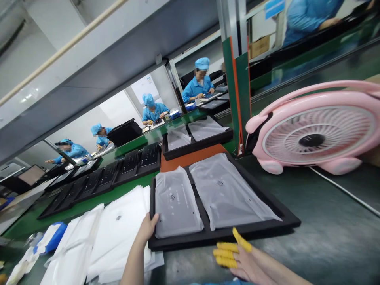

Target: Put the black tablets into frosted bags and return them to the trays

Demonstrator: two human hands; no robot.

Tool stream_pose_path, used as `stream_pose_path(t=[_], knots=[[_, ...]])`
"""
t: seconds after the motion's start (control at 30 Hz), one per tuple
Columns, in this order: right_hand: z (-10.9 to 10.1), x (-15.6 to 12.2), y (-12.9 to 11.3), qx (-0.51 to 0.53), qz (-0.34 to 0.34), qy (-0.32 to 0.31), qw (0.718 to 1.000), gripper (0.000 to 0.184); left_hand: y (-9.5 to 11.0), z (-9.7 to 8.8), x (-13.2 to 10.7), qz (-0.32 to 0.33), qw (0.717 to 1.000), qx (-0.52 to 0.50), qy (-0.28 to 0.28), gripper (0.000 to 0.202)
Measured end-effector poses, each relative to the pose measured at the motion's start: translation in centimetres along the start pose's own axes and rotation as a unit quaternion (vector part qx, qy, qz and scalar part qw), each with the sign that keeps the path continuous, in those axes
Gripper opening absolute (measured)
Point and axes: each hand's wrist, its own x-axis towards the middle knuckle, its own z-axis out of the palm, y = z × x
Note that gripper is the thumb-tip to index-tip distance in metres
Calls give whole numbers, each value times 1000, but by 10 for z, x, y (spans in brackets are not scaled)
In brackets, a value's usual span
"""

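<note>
In the head view a black foam tray (225, 234) lies on the dark green bench. Its two compartments each hold a flat device in a frosted plastic bag: a smaller bag (178, 208) on the left, a larger bag (227, 194) on the right. My left hand (148, 226) grips the tray's left rim near the front corner, thumb on top; its other fingers are mostly hidden. Just in front of the tray's front edge, my right hand (237, 253) is open and holds nothing. Yellow finger covers sit on several of its fingers, which are spread.
Stacked white bags (118, 225) lie left of the tray. A pink fan (314, 130) stands at right, its white cable crossing the bench. Behind are another bagged tray (196, 144) and a row of black trays (103, 178) on a green conveyor. Several co-workers in blue sit beyond.
</note>
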Motion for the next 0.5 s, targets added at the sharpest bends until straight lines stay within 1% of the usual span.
stream_pose_path(t=[0.03, 0.07, 0.13, 0.17, 0.23, 0.27, 0.3, 0.37, 0.43, 0.5], knots=[[-4, 4, 4, 55, -14, 24, 998, 56, -2, 3, -5, -14, 999, -36, -31, 33], [-6, 8, 6, 90, -32, 52, 994, 57, -2, 5, -9, -19, 997, -68, -33, 32], [-3, 18, 6, 118, -72, 131, 982, 51, 0, 4, -16, -19, 993, -112, 11, 31], [2, 22, 5, 116, -96, 176, 973, 46, 2, 1, -18, -15, 991, -126, 37, 31], [15, 28, 1, 93, -158, 253, 950, 36, 6, -12, -19, 4, 986, -146, 79, 33], [24, 30, -4, 75, -187, 276, 940, 32, 8, -21, -17, 14, 984, -152, 97, 35], [33, 33, -10, 56, -213, 284, 933, 28, 11, -31, -13, 21, 981, -155, 115, 36], [55, 42, -32, 17, -251, 265, 931, 23, 20, -51, 2, 29, 976, -158, 146, 36], [75, 57, -67, -14, -276, 238, 931, 22, 36, -67, 26, 27, 973, -153, 171, 34], [87, 77, -111, -28, -306, 230, 923, 18, 59, -76, 56, 31, 969, -153, 191, 32]])
